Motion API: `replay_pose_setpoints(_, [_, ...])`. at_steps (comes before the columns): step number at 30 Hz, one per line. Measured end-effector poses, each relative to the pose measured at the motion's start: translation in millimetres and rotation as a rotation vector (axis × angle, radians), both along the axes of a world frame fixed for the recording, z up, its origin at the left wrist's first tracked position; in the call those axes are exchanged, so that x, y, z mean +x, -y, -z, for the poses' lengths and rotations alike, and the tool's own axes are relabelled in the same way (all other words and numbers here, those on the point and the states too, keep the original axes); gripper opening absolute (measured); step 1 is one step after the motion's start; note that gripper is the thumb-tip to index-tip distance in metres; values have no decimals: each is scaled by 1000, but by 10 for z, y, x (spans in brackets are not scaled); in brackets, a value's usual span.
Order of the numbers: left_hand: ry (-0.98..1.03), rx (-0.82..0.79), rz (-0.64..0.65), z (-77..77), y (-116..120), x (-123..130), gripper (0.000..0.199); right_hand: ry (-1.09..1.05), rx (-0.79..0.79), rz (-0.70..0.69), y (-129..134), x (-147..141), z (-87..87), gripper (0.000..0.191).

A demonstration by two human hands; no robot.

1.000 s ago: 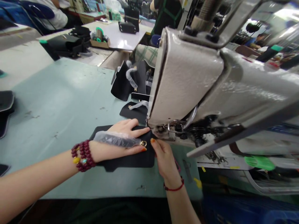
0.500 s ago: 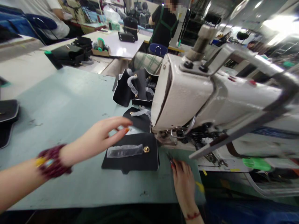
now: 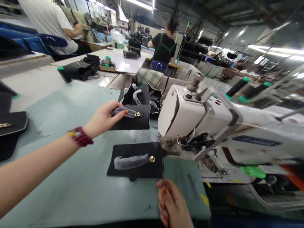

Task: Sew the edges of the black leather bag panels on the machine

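My left hand (image 3: 108, 117) is closed on a black bag panel (image 3: 141, 123), gripping it near its plastic-wrapped handle with a gold ring. Below it, a second black bag panel (image 3: 137, 172) lies flat on the green worktop, its wrapped handle (image 3: 131, 161) facing up. My right hand (image 3: 172, 201) is closed near the front edge, around a thin dark tool whose tip points up toward that panel's right corner; its exact kind is unclear. Right of both panels stands a white sewing machine (image 3: 180, 110), its needle area close to the lying panel.
Partly built black bags (image 3: 155, 98) are piled behind the held panel. More black pieces (image 3: 14, 123) sit at the far left. Thread spools (image 3: 108, 61) stand in a box on the table behind. Two people work farther back. A green plastic piece (image 3: 253, 172) is below the machine arm.
My left hand has moved up and closed on a black panel, now lifted above the pile. My right hand has shifted left and down with the thin tool. The view has tilted up.
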State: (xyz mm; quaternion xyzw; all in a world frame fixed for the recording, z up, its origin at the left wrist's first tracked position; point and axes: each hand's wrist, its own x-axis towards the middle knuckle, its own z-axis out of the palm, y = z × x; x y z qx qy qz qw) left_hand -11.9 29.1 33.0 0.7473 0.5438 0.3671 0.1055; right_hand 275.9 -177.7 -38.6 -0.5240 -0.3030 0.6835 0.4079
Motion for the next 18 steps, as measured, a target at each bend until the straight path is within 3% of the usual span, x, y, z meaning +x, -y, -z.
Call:
replay_pose_setpoints(4, [-89, -3, 67, -278, 417, -240, 22, -614, -184, -87, -414, -575, -252, 56])
replay_pose_setpoints(7, [-95, 20, 116, -305, 577, -225, 20, -807, -214, -14, -709, -743, -273, 49])
replay_pose_setpoints(10, [-124, 56, 154, -272, 599, -234, 16, -866, -229, 53, -890, -790, -251, 42])
replay_pose_setpoints(14, [-178, 90, 179, -331, 397, -233, 14, -830, -149, 101, -882, -776, -253, 50])
replay_pose_setpoints(18, [-224, 236, 150, -575, -254, 109, 29, -698, -109, -184, -553, -578, -70, 50])
